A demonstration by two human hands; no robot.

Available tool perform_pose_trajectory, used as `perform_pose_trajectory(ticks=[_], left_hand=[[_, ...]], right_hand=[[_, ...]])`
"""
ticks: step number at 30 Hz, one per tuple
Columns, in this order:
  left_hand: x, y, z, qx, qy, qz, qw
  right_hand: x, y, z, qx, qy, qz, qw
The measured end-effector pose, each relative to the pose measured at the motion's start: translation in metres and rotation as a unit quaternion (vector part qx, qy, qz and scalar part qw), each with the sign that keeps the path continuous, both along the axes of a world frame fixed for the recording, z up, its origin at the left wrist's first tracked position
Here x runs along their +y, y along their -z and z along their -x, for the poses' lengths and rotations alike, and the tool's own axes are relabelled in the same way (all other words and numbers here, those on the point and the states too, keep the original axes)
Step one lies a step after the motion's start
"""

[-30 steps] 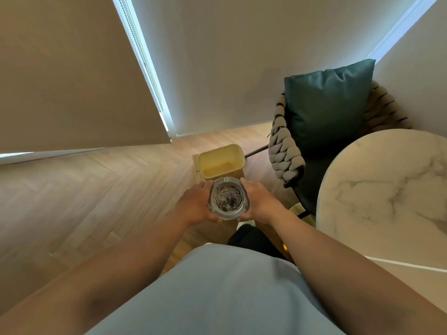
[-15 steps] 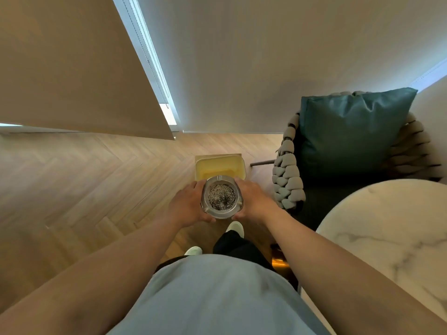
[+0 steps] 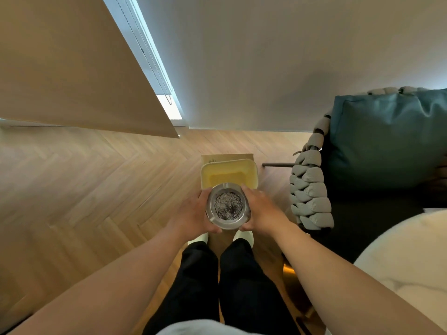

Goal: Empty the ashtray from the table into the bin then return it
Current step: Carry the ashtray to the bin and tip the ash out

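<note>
Table [image 3: 411, 257] is sitting at your near right, bare of the ashtray. Bin [image 3: 228, 174] is waiting just beyond your feet. You are cupping the ashtray [image 3: 227, 206], level and full, between left hand [image 3: 193, 215] and right hand [image 3: 262, 210]; tipping and returning remain.

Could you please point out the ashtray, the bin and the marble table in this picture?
ashtray [image 3: 227, 206]: head view, on the grey ash in its bowl.
bin [image 3: 252, 174]: head view, on its yellow right rim.
marble table [image 3: 408, 257]: head view, on its bare white top.
</note>
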State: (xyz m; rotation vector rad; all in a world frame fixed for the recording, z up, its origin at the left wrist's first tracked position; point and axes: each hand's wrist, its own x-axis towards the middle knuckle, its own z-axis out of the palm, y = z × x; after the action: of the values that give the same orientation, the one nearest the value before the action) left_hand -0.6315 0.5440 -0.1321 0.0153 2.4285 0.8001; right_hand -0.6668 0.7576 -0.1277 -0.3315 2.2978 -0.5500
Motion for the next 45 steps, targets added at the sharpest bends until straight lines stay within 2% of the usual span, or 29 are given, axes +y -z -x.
perform_pose_trajectory(ticks=[5, 16, 23, 35, 38, 42, 45], left_hand=[[-0.011, 0.059, 0.010, -0.006, 0.012, -0.016, 1.000], [-0.016, 0.196, 0.055, 0.041, 0.046, -0.039, 0.997], [-0.013, 0.255, 0.096, 0.067, 0.042, -0.017, 0.997], [0.001, 0.305, 0.119, 0.072, 0.035, -0.007, 0.997], [0.005, 0.308, 0.121, 0.081, 0.015, -0.006, 0.997], [0.006, 0.310, 0.124, 0.084, 0.003, -0.002, 0.996], [0.007, 0.310, 0.125, 0.077, 0.007, 0.007, 0.997]], right_hand=[[-0.007, 0.055, 0.003, -0.003, 0.022, 0.006, 1.000], [-0.007, 0.194, 0.037, 0.014, 0.064, 0.009, 0.998], [-0.004, 0.248, 0.078, 0.029, 0.062, 0.019, 0.997], [0.003, 0.288, 0.111, -0.063, 0.143, 0.065, 0.986], [0.006, 0.292, 0.118, -0.104, 0.241, 0.122, 0.957], [0.009, 0.295, 0.117, -0.166, 0.426, 0.178, 0.871], [0.009, 0.297, 0.113, -0.198, 0.499, 0.201, 0.819]])
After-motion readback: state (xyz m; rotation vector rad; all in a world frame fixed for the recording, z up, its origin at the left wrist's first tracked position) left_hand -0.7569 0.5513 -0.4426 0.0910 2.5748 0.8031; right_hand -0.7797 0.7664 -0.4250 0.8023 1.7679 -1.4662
